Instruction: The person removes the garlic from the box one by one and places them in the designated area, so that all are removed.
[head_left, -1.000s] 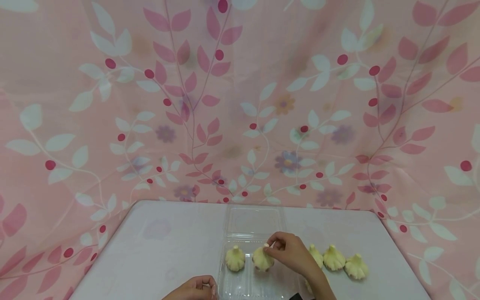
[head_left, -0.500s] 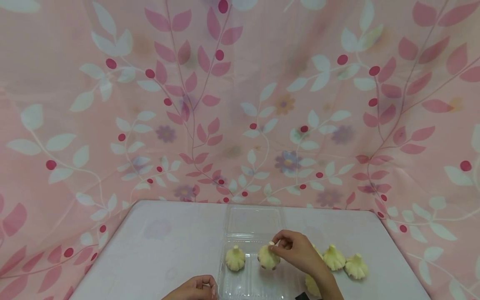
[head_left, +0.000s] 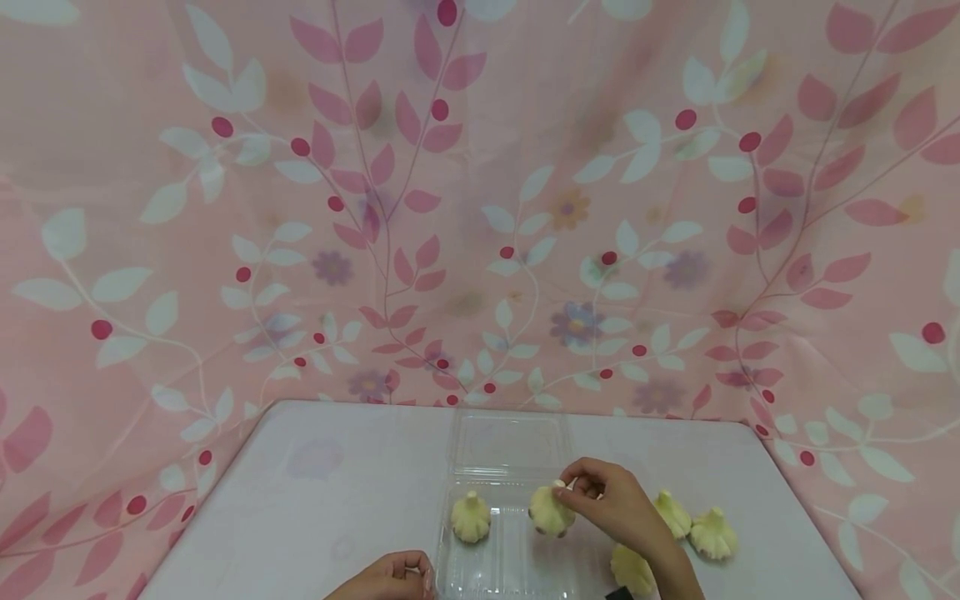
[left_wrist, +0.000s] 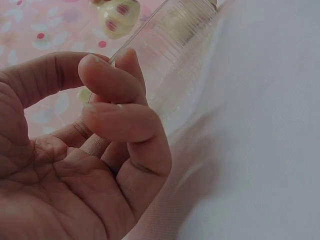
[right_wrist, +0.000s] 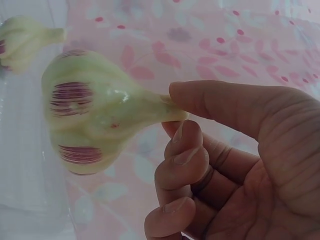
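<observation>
My right hand (head_left: 617, 510) pinches a pale garlic bulb (head_left: 551, 511) by its stem, between thumb and fingers. In the right wrist view this garlic bulb (right_wrist: 92, 112) hangs tilted, purple streaks on its round end. It overlaps the right half of a clear plastic box (head_left: 498, 575) in the head view. Inside the box's left half sits another garlic bulb (head_left: 470, 518). At the box's left side, my left hand (head_left: 390, 577) has its fingers curled at the rim. The left wrist view shows the left hand (left_wrist: 110, 130) pinching that thin clear edge.
The box's clear lid (head_left: 510, 442) lies folded back toward the far table edge. Right of the box, more garlic bulbs lie on the white table (head_left: 322, 500): one (head_left: 632, 570) beside my right forearm, one (head_left: 672, 515) partly hidden, one (head_left: 714, 534) outermost. A pink patterned cloth (head_left: 480, 208) hangs behind.
My right hand has moved to the right and slightly up with the garlic bulb, away from the bulb in the box's left half. The left hand stays in place.
</observation>
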